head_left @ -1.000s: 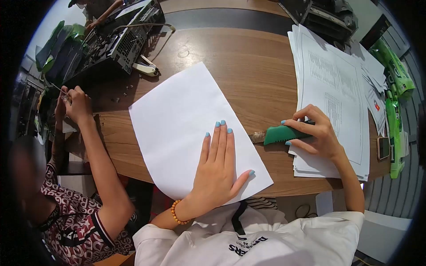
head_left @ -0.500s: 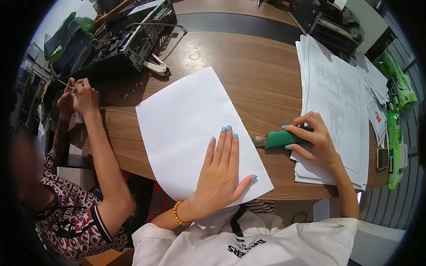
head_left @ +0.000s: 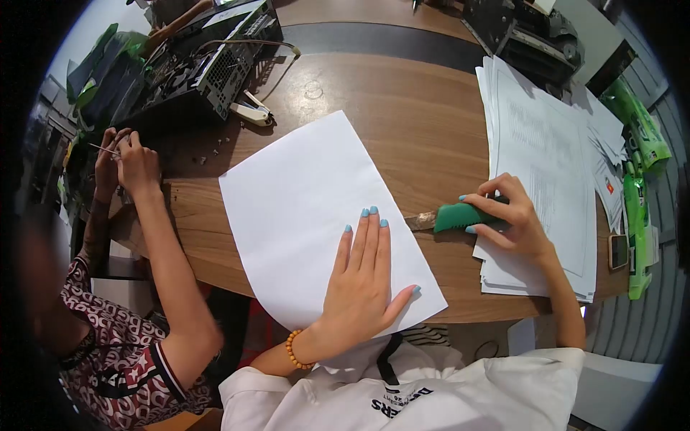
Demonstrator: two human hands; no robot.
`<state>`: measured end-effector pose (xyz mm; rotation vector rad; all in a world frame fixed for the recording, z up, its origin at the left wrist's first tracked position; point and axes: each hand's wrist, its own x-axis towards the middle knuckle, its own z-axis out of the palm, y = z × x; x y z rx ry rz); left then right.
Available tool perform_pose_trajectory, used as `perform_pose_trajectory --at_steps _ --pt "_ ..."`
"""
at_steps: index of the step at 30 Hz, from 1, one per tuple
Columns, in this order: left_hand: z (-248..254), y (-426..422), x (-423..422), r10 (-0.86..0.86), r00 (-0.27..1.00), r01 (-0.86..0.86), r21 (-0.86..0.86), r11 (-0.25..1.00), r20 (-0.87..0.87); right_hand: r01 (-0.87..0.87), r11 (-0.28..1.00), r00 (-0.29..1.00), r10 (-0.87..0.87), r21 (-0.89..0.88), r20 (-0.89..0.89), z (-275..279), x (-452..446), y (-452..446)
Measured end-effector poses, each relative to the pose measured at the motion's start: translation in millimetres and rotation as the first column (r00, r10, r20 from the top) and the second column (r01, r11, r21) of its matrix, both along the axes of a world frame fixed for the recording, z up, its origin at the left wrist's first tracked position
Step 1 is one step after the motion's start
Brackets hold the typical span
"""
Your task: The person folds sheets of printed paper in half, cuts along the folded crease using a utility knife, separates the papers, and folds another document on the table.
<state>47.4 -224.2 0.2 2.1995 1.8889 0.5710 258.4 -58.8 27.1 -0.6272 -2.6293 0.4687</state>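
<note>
A blank white sheet of paper [head_left: 295, 194] lies at a slant on the wooden table, its near edge reaching past the table's front. My left hand [head_left: 358, 287] rests flat on the sheet, fingers stretched forward and thumb out to the right. In my right hand [head_left: 514, 219] is a utility knife [head_left: 460, 216] with a green handle, pinched between thumb and fingers. The blade, brownish along its length, points left at the sheet's right edge; whether the tip touches or slips under the paper I cannot tell.
A stack of printed papers [head_left: 539, 172] lies under and behind my right hand. A phone [head_left: 618, 251] and green packets [head_left: 636, 223] sit at the far right. An opened computer case [head_left: 215, 72] and a stapler [head_left: 251, 113] stand back left. A co-worker's hands [head_left: 133, 161] hold a thin tool at left.
The knife and my right hand have shifted slightly, with the handle tilting a little upward. My left hand stays flat on the sheet. The co-worker's hands have moved slightly.
</note>
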Motion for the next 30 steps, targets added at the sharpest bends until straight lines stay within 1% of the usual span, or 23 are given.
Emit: perform_pose_trajectory --at_steps 4,5,8,9,13,15,16,19,26,30 --pt "-0.1 -0.4 -0.7 -0.006 1.000 0.006 -0.003 1.000 0.010 -0.001 1.000 1.000 0.001 0.007 0.005 0.9 -10.1 -3.5" --pt "-0.7 -0.4 -0.9 -0.006 1.000 0.006 -0.004 1.000 0.005 0.034 0.999 0.999 -0.034 -0.011 0.020 5.0 -12.4 -4.7" --pt "-2.4 -1.6 -1.5 -0.007 1.000 0.007 0.010 1.000 0.019 0.057 0.998 0.998 -0.057 -0.032 -0.002 1.7 -8.7 -0.3" --pt "-2.6 -1.1 -1.2 -0.007 1.000 0.006 0.011 1.000 0.017 0.034 0.999 0.999 -0.034 -0.033 -0.010 -0.1 -7.8 2.3" --pt "-1.4 -0.5 0.2 0.011 1.000 -0.011 0.000 1.000 -0.002 0.035 0.999 0.999 -0.036 -0.032 -0.039 -0.6 -15.2 0.5" --pt "-2.4 -0.3 0.2 0.009 1.000 -0.009 0.009 1.000 0.001 0.065 0.994 0.997 -0.068 -0.086 -0.031 1.9 -18.8 0.0" --pt "-2.7 -0.7 -0.5 0.013 1.000 -0.013 0.016 1.000 0.008 0.066 0.994 0.997 -0.069 -0.086 -0.038 0.4 -18.3 1.4" --pt "-3.4 -0.6 -0.2 0.012 1.000 -0.013 0.024 1.000 0.012 0.009 0.999 0.999 -0.011 -0.048 -0.042 -2.7 -18.0 8.1" --pt "-3.3 -2.0 -0.3 0.023 1.000 -0.023 0.016 1.000 0.013 0.023 0.999 0.999 -0.024 -0.031 -0.037 -2.0 -18.8 5.8" --pt "-2.7 -0.3 -0.4 0.034 0.999 -0.034 0.016 0.999 0.029 0.000 0.999 0.999 0.001 0.032 -0.039 -3.5 -15.5 10.4"
